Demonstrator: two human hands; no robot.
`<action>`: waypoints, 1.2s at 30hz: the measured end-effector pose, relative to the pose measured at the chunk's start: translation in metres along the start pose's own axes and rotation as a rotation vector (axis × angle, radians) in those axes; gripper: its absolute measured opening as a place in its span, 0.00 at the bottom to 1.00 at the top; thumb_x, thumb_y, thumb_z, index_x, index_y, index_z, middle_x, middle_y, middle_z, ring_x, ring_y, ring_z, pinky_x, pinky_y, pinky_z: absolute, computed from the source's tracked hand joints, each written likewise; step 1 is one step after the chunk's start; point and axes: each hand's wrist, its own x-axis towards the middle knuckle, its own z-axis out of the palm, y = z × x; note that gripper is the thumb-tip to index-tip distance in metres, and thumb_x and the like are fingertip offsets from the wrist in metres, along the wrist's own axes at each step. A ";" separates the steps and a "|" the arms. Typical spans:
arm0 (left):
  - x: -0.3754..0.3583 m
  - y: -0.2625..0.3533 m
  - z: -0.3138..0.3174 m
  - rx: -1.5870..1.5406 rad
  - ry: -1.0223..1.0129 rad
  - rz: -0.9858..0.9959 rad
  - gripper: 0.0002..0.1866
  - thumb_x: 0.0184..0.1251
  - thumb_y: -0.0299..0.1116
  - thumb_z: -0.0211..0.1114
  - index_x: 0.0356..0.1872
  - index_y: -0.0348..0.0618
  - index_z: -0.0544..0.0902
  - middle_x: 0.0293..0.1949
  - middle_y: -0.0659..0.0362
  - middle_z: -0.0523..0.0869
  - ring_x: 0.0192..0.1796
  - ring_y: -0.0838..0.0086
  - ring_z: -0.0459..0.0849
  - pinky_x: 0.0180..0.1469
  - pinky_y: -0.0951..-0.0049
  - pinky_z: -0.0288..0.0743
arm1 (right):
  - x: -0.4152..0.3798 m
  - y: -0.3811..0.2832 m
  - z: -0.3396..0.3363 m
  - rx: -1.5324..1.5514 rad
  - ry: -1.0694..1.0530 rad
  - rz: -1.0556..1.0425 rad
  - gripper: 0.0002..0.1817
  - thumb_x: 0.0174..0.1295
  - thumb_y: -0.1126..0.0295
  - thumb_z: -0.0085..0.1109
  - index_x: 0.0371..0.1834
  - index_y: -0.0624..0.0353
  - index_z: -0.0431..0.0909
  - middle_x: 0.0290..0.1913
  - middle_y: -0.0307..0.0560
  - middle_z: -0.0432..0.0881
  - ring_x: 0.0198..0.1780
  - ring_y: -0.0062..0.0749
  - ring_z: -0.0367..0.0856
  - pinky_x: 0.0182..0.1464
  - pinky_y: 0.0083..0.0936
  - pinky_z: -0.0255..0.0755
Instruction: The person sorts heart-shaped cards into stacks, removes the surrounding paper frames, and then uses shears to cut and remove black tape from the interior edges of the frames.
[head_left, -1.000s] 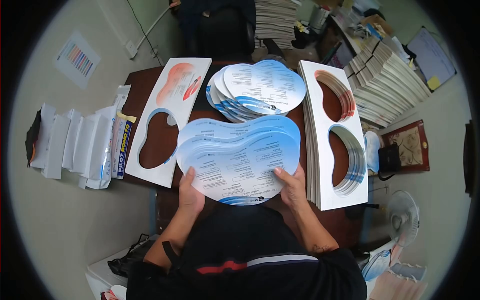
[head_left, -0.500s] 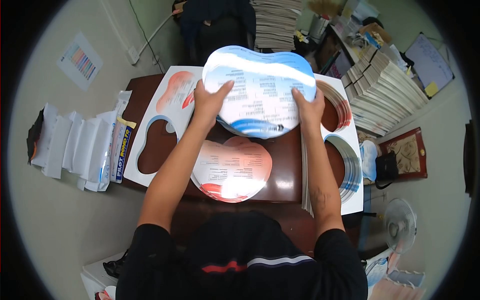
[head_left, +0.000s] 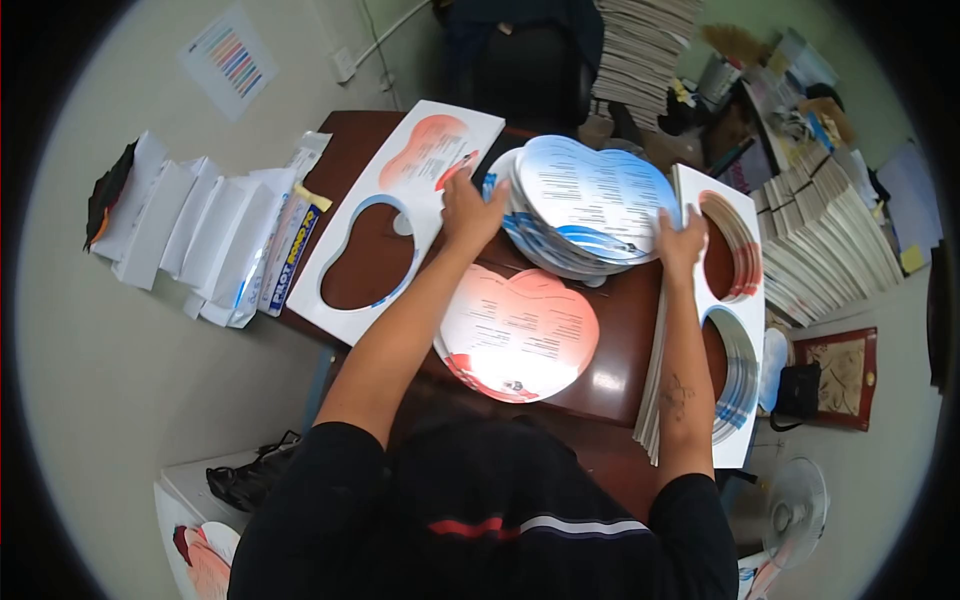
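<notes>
Blue cutouts [head_left: 600, 195] now resting beyond red cutouts [head_left: 520, 335], no longer lifted | left hand [head_left: 472, 213], right hand [head_left: 682, 245] flanking blue cutouts, apart, grip unclear | set-down apparently finishing

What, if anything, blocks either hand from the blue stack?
Nothing visible does. The left hand is at the left edge of the blue stack, the right hand at its right edge, with no object between. The pink cutouts lie on the near side, out of both paths. Firm contact is hard to tell.
</notes>
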 end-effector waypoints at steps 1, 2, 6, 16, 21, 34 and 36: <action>0.000 -0.025 -0.018 -0.035 -0.032 -0.002 0.40 0.56 0.52 0.73 0.63 0.37 0.69 0.61 0.39 0.75 0.66 0.47 0.72 0.65 0.55 0.68 | -0.005 0.003 -0.005 0.089 0.135 -0.145 0.34 0.57 0.55 0.69 0.63 0.64 0.74 0.66 0.64 0.70 0.68 0.58 0.67 0.70 0.48 0.60; -0.002 -0.045 -0.037 0.093 -0.125 -0.114 0.38 0.55 0.51 0.73 0.61 0.38 0.70 0.57 0.40 0.79 0.62 0.48 0.76 0.62 0.56 0.72 | -0.015 -0.007 -0.020 0.183 0.202 -0.221 0.30 0.56 0.61 0.70 0.60 0.66 0.75 0.63 0.64 0.72 0.66 0.56 0.68 0.70 0.46 0.59; -0.013 -0.125 -0.078 0.490 -0.472 -0.373 0.38 0.51 0.49 0.76 0.57 0.36 0.71 0.51 0.42 0.84 0.55 0.50 0.84 0.56 0.56 0.79 | -0.068 -0.077 -0.071 0.360 0.175 -0.336 0.21 0.58 0.72 0.66 0.55 0.66 0.76 0.59 0.59 0.74 0.64 0.50 0.71 0.68 0.39 0.61; -0.018 -0.189 -0.068 0.421 -0.665 -0.177 0.15 0.57 0.40 0.68 0.32 0.34 0.84 0.38 0.40 0.87 0.46 0.47 0.87 0.51 0.52 0.79 | -0.212 -0.205 0.014 0.505 -0.423 -0.252 0.19 0.52 0.76 0.67 0.49 0.62 0.79 0.56 0.54 0.76 0.54 0.43 0.78 0.49 0.31 0.74; 0.006 -0.189 -0.086 -0.042 -0.783 -0.429 0.14 0.59 0.37 0.62 0.24 0.33 0.80 0.31 0.41 0.86 0.39 0.51 0.87 0.44 0.54 0.78 | -0.224 -0.240 0.093 0.661 -0.624 0.204 0.27 0.56 0.68 0.71 0.58 0.64 0.74 0.57 0.53 0.76 0.54 0.40 0.78 0.51 0.31 0.74; 0.041 -0.170 -0.166 -0.552 -0.615 -0.509 0.16 0.66 0.35 0.65 0.21 0.39 0.74 0.17 0.61 0.73 0.16 0.79 0.70 0.18 0.72 0.63 | -0.159 -0.259 0.324 1.058 -0.518 1.055 0.24 0.67 0.56 0.54 0.62 0.57 0.73 0.46 0.45 0.80 0.47 0.34 0.78 0.53 0.42 0.73; 0.050 -0.157 -0.183 -0.611 -0.656 -0.593 0.14 0.69 0.33 0.63 0.23 0.43 0.74 0.19 0.66 0.72 0.15 0.84 0.67 0.16 0.80 0.59 | -0.156 -0.265 0.335 1.224 -0.591 1.004 0.21 0.66 0.61 0.53 0.60 0.57 0.74 0.46 0.45 0.81 0.49 0.35 0.79 0.53 0.41 0.74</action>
